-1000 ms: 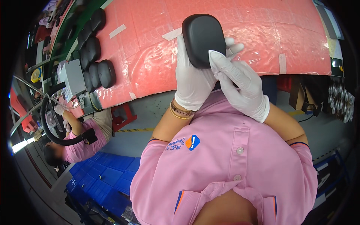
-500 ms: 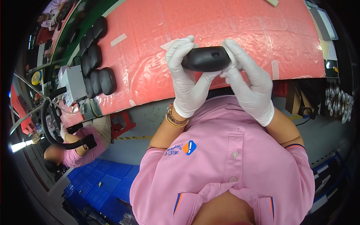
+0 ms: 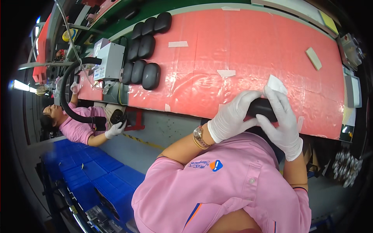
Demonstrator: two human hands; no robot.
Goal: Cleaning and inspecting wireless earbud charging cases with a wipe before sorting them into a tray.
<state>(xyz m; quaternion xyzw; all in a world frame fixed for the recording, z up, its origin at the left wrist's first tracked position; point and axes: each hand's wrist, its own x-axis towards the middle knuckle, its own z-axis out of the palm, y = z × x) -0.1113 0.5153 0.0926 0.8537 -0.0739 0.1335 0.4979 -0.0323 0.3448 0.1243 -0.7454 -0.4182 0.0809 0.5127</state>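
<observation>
A smooth black rounded case (image 3: 262, 109) is held between my two gloved hands near the front edge of the table. My left hand (image 3: 237, 115) grips its left end, thumb along the near side. Around the right end closes my right hand (image 3: 283, 122), its fingers over the top and its thumb on the near side. A folded white wipe (image 3: 276, 84) sticks out beside the right fingertips; whether they pinch it is unclear. Both hands hide much of the case.
Several similar black cases (image 3: 151, 76) stand in rows on the red-covered table (image 3: 202, 62), beside a grey box (image 3: 110, 60) with a black hose. A pale block (image 3: 313, 58) lies at the far right. Another person (image 3: 83, 128) sits at left by blue bins (image 3: 89, 163).
The view has swung, so the table and rows of cases appear farther right. Both hands still hold the case, with its slotted face turned out of sight. The right fingers now cover its top.
</observation>
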